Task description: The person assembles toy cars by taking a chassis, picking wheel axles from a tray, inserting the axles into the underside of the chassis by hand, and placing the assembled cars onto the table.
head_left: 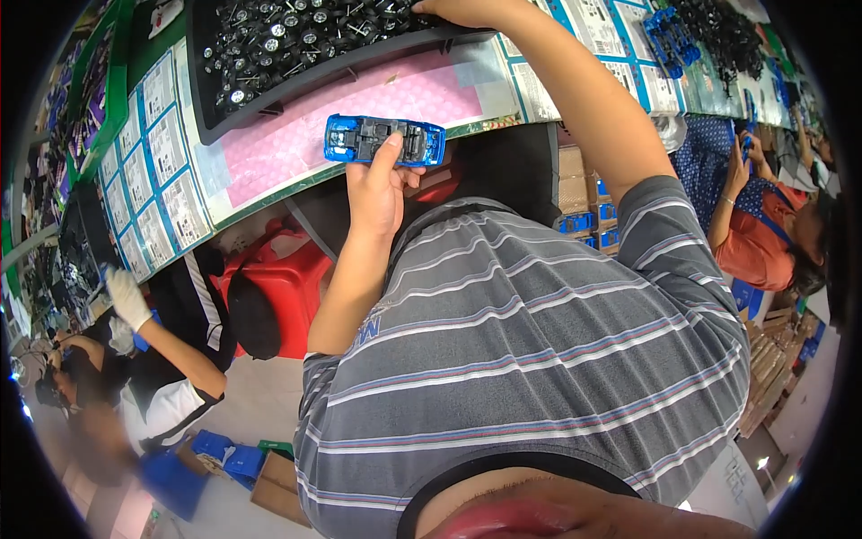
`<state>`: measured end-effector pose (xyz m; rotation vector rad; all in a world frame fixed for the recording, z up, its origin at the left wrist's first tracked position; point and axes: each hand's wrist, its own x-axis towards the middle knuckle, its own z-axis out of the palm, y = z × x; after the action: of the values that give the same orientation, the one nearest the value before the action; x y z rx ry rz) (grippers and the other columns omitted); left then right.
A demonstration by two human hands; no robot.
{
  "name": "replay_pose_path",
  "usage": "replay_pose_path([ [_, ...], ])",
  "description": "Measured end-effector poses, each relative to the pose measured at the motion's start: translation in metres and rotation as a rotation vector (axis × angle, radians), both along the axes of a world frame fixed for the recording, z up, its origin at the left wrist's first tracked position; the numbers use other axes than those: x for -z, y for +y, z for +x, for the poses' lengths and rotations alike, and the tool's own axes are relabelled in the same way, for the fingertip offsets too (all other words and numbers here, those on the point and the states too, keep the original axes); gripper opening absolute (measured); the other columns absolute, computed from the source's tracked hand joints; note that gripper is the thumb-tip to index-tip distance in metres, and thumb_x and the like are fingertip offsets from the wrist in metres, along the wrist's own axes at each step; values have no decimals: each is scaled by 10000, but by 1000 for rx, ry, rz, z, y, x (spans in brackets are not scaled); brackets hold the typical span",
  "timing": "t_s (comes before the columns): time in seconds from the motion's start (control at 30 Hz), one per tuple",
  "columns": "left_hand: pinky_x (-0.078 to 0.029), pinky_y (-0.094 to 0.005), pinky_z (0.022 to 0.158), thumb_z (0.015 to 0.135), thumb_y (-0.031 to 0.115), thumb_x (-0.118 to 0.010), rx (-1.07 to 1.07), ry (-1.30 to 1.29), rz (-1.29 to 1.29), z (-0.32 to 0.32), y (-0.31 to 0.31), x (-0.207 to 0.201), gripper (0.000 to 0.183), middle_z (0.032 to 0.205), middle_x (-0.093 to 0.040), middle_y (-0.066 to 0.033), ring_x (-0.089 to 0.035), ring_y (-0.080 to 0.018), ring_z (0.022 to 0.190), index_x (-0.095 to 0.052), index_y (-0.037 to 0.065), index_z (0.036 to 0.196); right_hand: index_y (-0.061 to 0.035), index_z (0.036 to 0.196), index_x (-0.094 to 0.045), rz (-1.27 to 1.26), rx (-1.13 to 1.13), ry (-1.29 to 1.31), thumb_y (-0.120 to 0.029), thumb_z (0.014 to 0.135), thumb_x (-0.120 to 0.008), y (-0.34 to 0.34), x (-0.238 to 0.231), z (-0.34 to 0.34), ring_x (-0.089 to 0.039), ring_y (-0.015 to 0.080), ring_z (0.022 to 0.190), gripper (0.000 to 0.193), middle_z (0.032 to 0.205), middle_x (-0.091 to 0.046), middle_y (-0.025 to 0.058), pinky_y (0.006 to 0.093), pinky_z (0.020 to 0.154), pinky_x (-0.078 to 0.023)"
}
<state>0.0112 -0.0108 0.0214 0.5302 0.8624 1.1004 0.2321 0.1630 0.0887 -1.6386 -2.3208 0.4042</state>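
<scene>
My left hand (377, 193) is closed around a blue toy car body (341, 139), held above the table's front edge. Its black and grey inner side faces up, and my thumb lies across it. Past it sits a black tray (359, 56) heaped with small black toy wheels (274, 43), several of them on thin metal axles. My right hand (467, 9) reaches over the tray's far right part. The upper edge of the picture cuts this hand off, so whether its fingers hold anything is hidden.
Pink bubble wrap (359, 108) lies before the tray, with printed sheets (162, 171) under the tabletop cover. Blue toy car bodies (669, 40) stand far right. A red stool (287, 287) is below the table. Co-workers sit left, one with a gloved hand (126, 296), and right (763, 225).
</scene>
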Motion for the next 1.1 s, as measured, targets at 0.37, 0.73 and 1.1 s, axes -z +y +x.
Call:
replay_pose_path([
  [0.37,-453,-274,531,983,211,-573,-15,9,22,-9,2,2,190,864,-681,-85,-636,-172,670,-597,33,1042,9,923,-724,-61,291,825,-44,743,-819,-72,-19,-2,-604,95,751,211,1215,-645,80,237,675,-497],
  [0.73,-500,-269,606,994,215,-556,-107,-33,37,11,11,1,181,1028,-649,-44,-646,-151,846,-580,83,1115,-79,1063,-733,156,-108,512,-144,683,-841,-166,33,-51,-579,312,1158,400,1215,-626,128,386,967,-484],
  [1.1,-477,-268,540,982,229,-583,-84,-27,33,7,0,1,204,904,-676,-67,-640,-155,691,-591,47,1072,-69,1304,-581,141,-151,535,-230,733,-839,-155,17,-38,-610,318,1096,646,1210,-629,159,382,933,-494],
])
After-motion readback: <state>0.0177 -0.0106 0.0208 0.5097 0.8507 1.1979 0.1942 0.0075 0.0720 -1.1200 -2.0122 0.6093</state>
